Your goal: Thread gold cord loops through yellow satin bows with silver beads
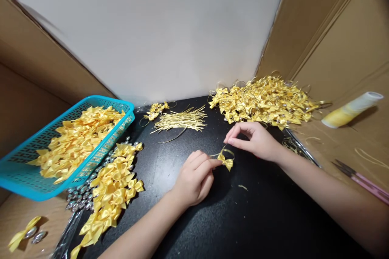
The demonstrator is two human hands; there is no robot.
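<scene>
Over the counter [258,218], my left hand [194,177], the nearer, pinches the yellow bow [227,163], which projects rightward from its fingertips, while my right hand [257,141] grips the gold cord [229,151] looped beyond the bow.

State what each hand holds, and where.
Left hand: yellow satin ribbon bow, by one side. Right hand: thin gold metallic cord, apparently by an end.

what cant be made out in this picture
Head view, gold cord at the bow: too small to tell whether it is knotted.
Head view, left hand: palm hidden by its own back.
Head view, basket: left end cut off by left edge.
Head view, scissors: handle ends cut off by right edge.
Head view, right-hand pile: lower bows buried under upper ones.
</scene>
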